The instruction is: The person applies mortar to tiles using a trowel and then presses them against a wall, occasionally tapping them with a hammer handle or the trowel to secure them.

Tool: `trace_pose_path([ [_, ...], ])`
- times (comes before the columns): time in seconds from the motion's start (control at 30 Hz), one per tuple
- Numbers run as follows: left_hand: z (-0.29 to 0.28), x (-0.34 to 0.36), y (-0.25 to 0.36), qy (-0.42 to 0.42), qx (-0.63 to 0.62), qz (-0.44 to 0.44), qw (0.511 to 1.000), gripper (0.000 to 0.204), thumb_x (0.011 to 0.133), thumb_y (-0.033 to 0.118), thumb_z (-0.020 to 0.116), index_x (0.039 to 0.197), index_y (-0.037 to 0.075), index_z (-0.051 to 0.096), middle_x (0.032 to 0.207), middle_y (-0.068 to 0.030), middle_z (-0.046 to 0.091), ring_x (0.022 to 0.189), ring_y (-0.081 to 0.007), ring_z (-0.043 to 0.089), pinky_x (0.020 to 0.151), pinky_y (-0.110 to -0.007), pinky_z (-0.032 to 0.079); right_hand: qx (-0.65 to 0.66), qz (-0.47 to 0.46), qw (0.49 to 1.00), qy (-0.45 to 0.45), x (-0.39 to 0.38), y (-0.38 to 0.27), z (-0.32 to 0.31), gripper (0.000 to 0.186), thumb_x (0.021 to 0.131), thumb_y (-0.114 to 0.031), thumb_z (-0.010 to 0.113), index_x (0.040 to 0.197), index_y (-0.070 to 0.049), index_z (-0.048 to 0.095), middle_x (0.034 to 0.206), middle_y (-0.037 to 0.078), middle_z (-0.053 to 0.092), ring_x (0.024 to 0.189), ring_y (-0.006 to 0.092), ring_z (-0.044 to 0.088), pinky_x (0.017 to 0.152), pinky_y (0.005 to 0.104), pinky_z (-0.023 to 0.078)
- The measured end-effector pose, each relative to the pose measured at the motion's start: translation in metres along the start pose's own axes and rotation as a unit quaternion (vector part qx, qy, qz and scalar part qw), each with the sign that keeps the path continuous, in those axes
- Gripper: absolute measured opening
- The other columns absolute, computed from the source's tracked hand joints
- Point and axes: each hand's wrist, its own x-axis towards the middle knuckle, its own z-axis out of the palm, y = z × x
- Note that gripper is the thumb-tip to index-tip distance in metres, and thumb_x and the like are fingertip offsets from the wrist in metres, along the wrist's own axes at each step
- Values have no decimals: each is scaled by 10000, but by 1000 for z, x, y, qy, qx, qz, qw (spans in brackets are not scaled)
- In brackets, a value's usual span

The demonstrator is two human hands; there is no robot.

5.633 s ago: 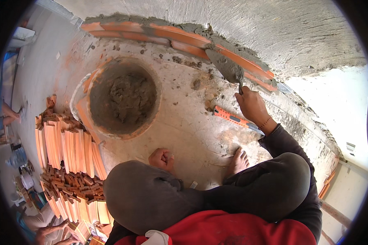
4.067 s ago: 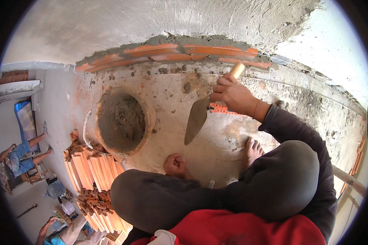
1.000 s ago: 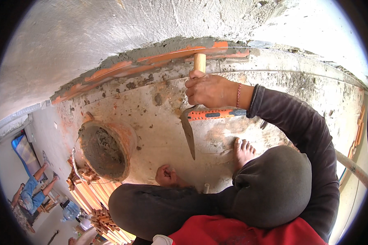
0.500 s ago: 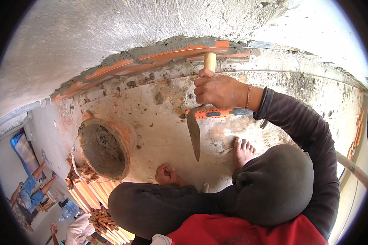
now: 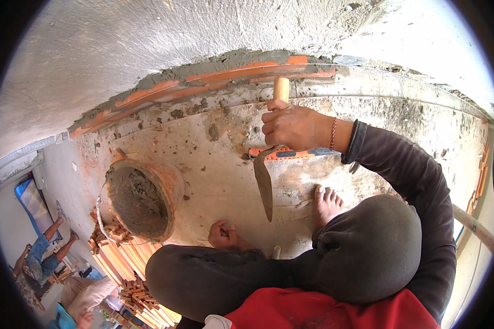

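My right hand (image 5: 295, 127) is closed around the wooden handle of a pointed trowel (image 5: 264, 183). The handle sticks up toward the wall, and the grey blade hangs below my fist with its tip toward me. Just behind the blade, a narrow orange bar (image 5: 293, 154) with dark inserts and a greyish end lies on the floor. Beyond the handle runs a low course of orange bricks (image 5: 219, 75) smeared with grey mortar, a thin string stretched along it. To the left, a mud-stained bucket (image 5: 173, 183) holds grey mortar (image 5: 137, 200). My left hand is out of the picture.
My bare feet (image 5: 327, 204) rest on the stained floor. Stacked orange bricks (image 5: 118, 260) lie beside the bucket at the lower left. Further off, one person in blue shorts (image 5: 37, 260) sits, and another bends over (image 5: 85, 296). A rough grey wall (image 5: 164, 38) rises ahead.
The trowel blade has swung slightly right and its tip has come a little nearer to me. At the lower left, the bending person has shifted, covering the clear bottle.
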Motion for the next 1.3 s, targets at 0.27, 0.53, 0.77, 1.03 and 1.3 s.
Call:
trace_pose_path([
  [0.27,0,0,-5,-4,-23,0,1000,315,602,51,746,908,14,682,635,-60,534,484,-126,481,452,-268,398,-2,3,1000,1,7,3,0,49,763,-101,626,754,-127,667,803,-5,608,968,196,580,1045,389,355],
  [0.53,1,-2,-5,4,-36,-3,999,310,609,51,741,911,15,683,669,-75,560,462,-133,471,442,-261,389,7,-12,1000,6,18,9,3,111,774,-92,622,759,-146,717,818,-21,656,969,176,600,1017,378,361],
  [0.77,1,1,14,46,-63,-8,997,266,625,52,737,880,10,675,657,-68,541,468,-114,454,449,-258,382,22,-32,999,-3,28,3,6,61,750,-76,628,756,-119,671,798,9,611,946,201,586,1046,382,351],
  [1.03,-4,6,17,14,-37,-6,999,310,616,74,746,912,16,676,621,-49,532,474,-116,457,466,-266,399,-18,-23,999,-32,37,1,-1,120,760,-68,634,812,-140,715,822,-19,632,973,175,588,1037,367,347],
  [1.3,0,10,16,13,-59,31,998,286,619,62,755,887,18,666,628,-65,539,457,-132,478,455,-259,399,-8,-34,999,-39,56,5,-4,113,762,-62,627,780,-137,710,808,-10,643,942,183,596,1021,373,357],
])
